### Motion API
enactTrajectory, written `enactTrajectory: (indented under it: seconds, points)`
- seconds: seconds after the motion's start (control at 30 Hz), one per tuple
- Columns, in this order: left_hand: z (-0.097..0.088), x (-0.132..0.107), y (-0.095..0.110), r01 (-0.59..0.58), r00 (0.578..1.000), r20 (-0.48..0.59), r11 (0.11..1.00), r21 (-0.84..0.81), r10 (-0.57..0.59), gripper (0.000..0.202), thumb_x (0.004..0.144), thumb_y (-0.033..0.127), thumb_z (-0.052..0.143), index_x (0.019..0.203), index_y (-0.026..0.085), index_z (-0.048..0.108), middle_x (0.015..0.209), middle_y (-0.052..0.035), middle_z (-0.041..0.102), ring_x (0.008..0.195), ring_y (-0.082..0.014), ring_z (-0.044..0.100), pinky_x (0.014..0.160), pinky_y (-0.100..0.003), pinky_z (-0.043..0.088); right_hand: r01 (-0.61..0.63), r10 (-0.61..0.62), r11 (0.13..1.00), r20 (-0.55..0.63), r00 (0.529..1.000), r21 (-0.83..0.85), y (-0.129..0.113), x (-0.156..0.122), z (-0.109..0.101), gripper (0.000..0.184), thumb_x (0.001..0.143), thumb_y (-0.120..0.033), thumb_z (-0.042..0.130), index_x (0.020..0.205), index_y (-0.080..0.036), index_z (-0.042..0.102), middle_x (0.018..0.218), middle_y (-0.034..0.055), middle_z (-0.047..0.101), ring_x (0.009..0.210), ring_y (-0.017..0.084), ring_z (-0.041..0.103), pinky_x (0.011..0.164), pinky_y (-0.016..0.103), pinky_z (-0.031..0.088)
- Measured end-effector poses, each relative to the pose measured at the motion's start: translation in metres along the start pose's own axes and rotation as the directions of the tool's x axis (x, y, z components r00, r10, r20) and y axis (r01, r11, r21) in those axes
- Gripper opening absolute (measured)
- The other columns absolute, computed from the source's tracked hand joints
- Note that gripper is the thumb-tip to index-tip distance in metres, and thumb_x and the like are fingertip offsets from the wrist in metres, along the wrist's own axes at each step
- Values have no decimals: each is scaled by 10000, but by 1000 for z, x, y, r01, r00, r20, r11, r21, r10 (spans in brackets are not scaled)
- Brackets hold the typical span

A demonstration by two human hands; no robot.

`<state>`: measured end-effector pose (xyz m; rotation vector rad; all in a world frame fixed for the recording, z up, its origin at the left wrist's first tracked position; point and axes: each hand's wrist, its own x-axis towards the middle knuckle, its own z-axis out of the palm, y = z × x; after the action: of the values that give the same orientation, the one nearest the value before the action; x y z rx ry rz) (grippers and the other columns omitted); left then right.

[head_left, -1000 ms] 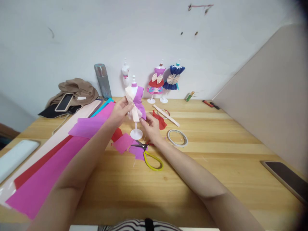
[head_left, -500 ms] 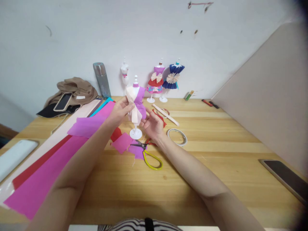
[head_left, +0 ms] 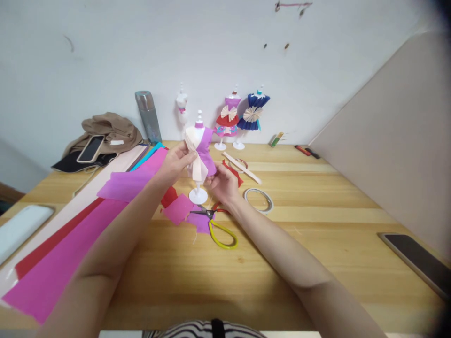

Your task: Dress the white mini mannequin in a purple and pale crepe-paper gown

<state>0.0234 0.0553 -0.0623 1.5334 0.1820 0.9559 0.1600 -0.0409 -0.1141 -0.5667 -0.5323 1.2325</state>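
Observation:
A small white dress form (head_left: 198,195) stands on its round base at the middle of the table. Cream and purple crepe paper (head_left: 205,151) wraps its body, the cream strip crossing the chest to the waist. On its left side my left hand (head_left: 176,162) grips the form, thumb pressed on the cream paper at the waist. My right hand (head_left: 224,182) is closed at the lower right edge of the purple paper, fingertips pinching it. Below the form lie scissors (head_left: 222,236) with one yellow and one red handle, over pink and purple paper scraps (head_left: 177,210).
Three more dress forms (head_left: 229,117) stand by the wall, two dressed in paper. Rolls of tape (head_left: 259,200), a cream strip (head_left: 243,168) and a red scrap lie to the right. Long crepe sheets (head_left: 66,253), a phone (head_left: 90,149), cloth (head_left: 109,126) and a flask (head_left: 148,117) are left.
My right fingers have closed onto the lower edge of the purple paper, which now flares out slightly to the right. My left hand keeps its hold on the form.

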Motion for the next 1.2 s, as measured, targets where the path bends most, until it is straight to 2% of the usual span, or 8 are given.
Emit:
enactTrajectory:
  seconds: [0.13, 0.4, 0.5, 0.63, 0.77, 1.0, 1.1, 1.2]
  points:
    - [1, -1, 1, 7, 1000, 16, 1000, -1, -7, 369, 782, 417, 721, 1062, 191, 641, 961, -52, 689, 865, -199, 661, 808, -361, 523, 73, -71, 997, 58, 996, -31, -1, -3, 5, 322, 720, -307, 710, 1021, -245, 613, 865, -20, 680, 713, 127, 610, 579, 252, 503]
    - [1, -1, 1, -10, 999, 41, 1000, 11, 10, 328, 796, 397, 721, 1052, 201, 661, 903, -38, 682, 835, -187, 654, 792, -341, 514, 81, -86, 986, -33, 996, -143, 2, 5, -7, 197, 656, -269, 754, 757, -227, 589, 550, -78, 522, 471, 81, 453, 473, 217, 443]
    - [2, -2, 1, -10, 999, 34, 1000, 29, 9, 355, 794, 416, 717, 1075, 206, 659, 911, -44, 686, 849, -199, 657, 783, -345, 517, 165, -187, 966, -100, 977, -201, -4, 9, -11, 187, 677, -284, 741, 826, -231, 640, 639, -59, 596, 564, 94, 532, 561, 230, 482]
    - [9, -3, 3, -7, 998, 58, 999, 53, 4, 352, 795, 415, 714, 1064, 195, 656, 900, -43, 680, 840, -197, 652, 755, -333, 515, 418, -449, 766, 59, 892, -488, -21, 2, 2, 220, 796, -398, 656, 957, -253, 697, 964, 10, 697, 893, 165, 633, 832, 329, 506]
    - [16, -5, 7, -35, 998, 55, 995, 92, 30, 299, 790, 413, 713, 988, 196, 659, 861, -27, 662, 812, -186, 639, 728, -317, 502, 468, -443, 669, 196, 875, -578, -28, -11, 19, 253, 772, -399, 706, 995, -280, 713, 1018, 23, 701, 980, 210, 626, 931, 388, 470]
    - [17, -4, 10, -37, 999, 43, 996, 81, 33, 316, 797, 385, 699, 1036, 183, 652, 858, -28, 665, 802, -183, 633, 738, -319, 502, 429, -441, 681, 135, 887, -593, -15, -4, 5, 300, 689, -318, 765, 979, -293, 697, 990, 2, 699, 841, 189, 624, 760, 341, 518]
    - [16, -4, 9, -31, 999, 40, 998, 51, 29, 302, 795, 372, 703, 1027, 186, 653, 869, -31, 671, 797, -180, 635, 725, -312, 503, 317, -346, 748, 66, 936, -583, -11, 5, -12, 314, 639, -304, 772, 941, -274, 693, 815, -30, 676, 549, 116, 497, 532, 274, 440]
    - [15, -3, 8, -30, 999, 37, 998, 46, 29, 306, 794, 378, 704, 1024, 184, 653, 892, -38, 680, 796, -175, 636, 724, -308, 505, 270, -297, 766, 51, 953, -584, -13, 10, -23, 226, 630, -284, 741, 848, -250, 693, 660, -50, 613, 513, 109, 454, 520, 270, 412]
